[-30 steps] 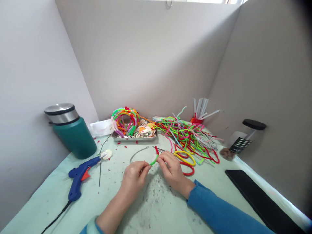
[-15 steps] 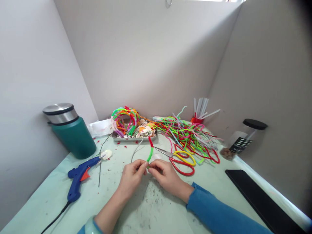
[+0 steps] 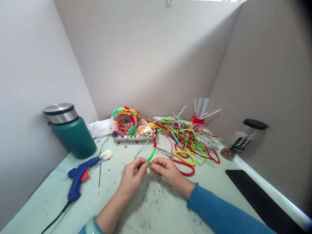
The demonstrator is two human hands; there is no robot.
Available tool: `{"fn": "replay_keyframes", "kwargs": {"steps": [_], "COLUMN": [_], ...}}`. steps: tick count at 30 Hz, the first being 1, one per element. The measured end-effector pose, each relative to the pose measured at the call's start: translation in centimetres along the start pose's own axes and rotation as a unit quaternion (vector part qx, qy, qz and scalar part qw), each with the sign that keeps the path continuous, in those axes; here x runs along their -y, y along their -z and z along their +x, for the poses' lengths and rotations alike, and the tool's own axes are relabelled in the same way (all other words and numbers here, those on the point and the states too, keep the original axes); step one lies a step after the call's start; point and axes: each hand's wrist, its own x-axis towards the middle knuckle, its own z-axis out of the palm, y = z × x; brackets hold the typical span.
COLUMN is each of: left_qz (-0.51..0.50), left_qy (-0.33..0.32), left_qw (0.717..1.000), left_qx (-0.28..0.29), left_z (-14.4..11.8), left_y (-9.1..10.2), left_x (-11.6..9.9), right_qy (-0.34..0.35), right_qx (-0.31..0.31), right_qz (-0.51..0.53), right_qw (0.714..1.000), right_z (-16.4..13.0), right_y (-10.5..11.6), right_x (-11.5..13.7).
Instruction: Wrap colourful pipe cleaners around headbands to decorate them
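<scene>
The left hand (image 3: 133, 175) pinches the bare grey headband (image 3: 142, 148) low on its arc, just above the table (image 3: 56, 195). The right hand (image 3: 165, 170), its grip pressed together, winds the green-and-red pipe cleaner (image 3: 151, 153) on; I judge only a short stretch covered, most still bare.

The pale green desk (image 3: 48, 201) is speckled with dark crumbs near its front. On its left stand a teal flask (image 3: 73, 136) and a blue glue gun (image 3: 79, 177), with a white disc (image 3: 106, 154) at the gun's nozzle. At the back lie a metal tray (image 3: 134, 138) and a heap of pipe cleaners (image 3: 187, 135), with scissors (image 3: 180, 157) in front. At right are a jar (image 3: 243, 138) and a black slab (image 3: 263, 201).
</scene>
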Motion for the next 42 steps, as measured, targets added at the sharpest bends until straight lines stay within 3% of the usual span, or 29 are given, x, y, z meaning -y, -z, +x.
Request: {"fn": "replay_keyframes", "kwargs": {"steps": [21, 26, 30, 38, 42], "left_qz": [0.094, 0.105, 0.106, 0.078, 0.052], "left_qy": [-0.031, -0.027, -0.026, 0.018, 0.039], "left_qw": [0.994, 0.992, 0.992, 0.996, 0.996], "left_qx": [-0.041, -0.060, -0.058, -0.047, -0.064], "left_z": [-0.4, -0.4, -0.4, -0.2, 0.1], "left_y": [-0.6, -0.5, -0.5, -0.1, 0.2], "left_x": [0.1, 0.1, 0.1, 0.3, 0.5], "right_qy": [0.082, 0.128, 0.126, 0.058, 0.098], "right_qx": [-0.121, -0.105, -0.097, -0.041, -0.053], "right_qz": [-0.193, -0.272, -0.300, -0.180, -0.213], "right_qw": [0.970, 0.948, 0.941, 0.981, 0.971], "right_z": [-0.4, -0.5, -0.6, -0.4, -0.7], "right_y": [-1.4, -1.2, -1.2, -0.4, -0.3], "right_x": [-0.6, -0.5, -0.4, 0.0, 0.4]}}
